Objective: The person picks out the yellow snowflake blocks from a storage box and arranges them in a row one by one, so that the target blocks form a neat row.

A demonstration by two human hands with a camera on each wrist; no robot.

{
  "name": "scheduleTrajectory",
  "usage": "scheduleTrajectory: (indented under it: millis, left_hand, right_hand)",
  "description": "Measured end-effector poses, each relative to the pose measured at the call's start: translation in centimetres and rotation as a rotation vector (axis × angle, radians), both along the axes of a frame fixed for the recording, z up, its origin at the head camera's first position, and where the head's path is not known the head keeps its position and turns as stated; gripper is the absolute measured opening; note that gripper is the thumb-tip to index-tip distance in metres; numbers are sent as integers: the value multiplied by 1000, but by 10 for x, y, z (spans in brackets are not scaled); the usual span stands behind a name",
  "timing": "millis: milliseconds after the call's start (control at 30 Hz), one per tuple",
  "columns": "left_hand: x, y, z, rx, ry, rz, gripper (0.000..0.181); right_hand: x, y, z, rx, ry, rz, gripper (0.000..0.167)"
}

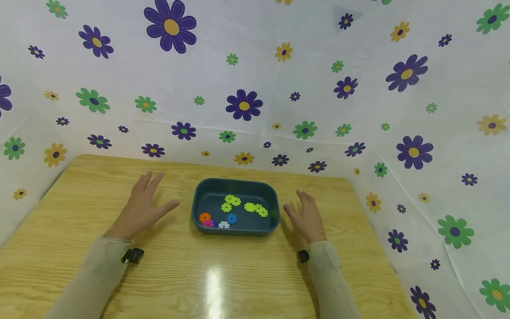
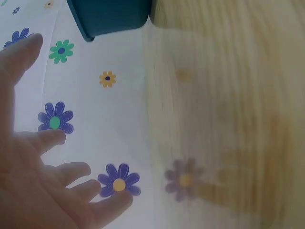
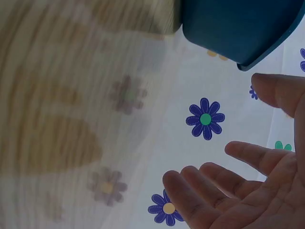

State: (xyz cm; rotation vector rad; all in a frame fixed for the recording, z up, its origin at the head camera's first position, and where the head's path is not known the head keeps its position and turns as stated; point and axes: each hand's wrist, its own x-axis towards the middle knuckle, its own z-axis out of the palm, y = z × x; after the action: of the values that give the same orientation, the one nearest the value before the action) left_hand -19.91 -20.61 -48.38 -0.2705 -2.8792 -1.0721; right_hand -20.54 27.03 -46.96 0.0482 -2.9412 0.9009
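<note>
A dark teal rectangular tray (image 1: 239, 231) stands on the table, holding small notched plastic discs. Yellow-green discs (image 1: 226, 207) lie in two clusters. Near the front left of the tray are an orange disc (image 1: 205, 217), a pink disc (image 1: 208, 224), a blue disc (image 1: 232, 218) and a white disc (image 1: 224, 224); a dark blue one is partly covered. My left hand (image 1: 139, 210) hovers left of the tray, fingers spread, touching nothing. Just beyond the tray's right end is my right hand (image 1: 306, 218), thumb apart from the fingers and nothing held. Both wrist views show bare palms beside the tray's outer wall (image 2: 112, 16).
The wooden table (image 1: 171, 274) has a glossy surface with a bright reflection at its front. White flower-patterned sheeting (image 1: 215, 75) rises behind the table and along both sides. A black strap device (image 1: 133, 255) sits on the left wrist, another (image 1: 303, 256) on the right.
</note>
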Motion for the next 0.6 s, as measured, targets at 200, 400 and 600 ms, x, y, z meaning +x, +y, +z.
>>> scheduleTrajectory:
  millis: [200,400,600]
  left_hand:
    - [-5,10,-4,211,-100,-49,97]
    - [-10,17,1,503,-283,-118,88]
    - [-12,22,5,724,-437,-151,80]
  right_hand:
    - [-2,-4,1,-164,24,6,61]
    - [-5,-10,13,-258,61,-9,49]
    - [-7,-20,28,-269,88,-4,41]
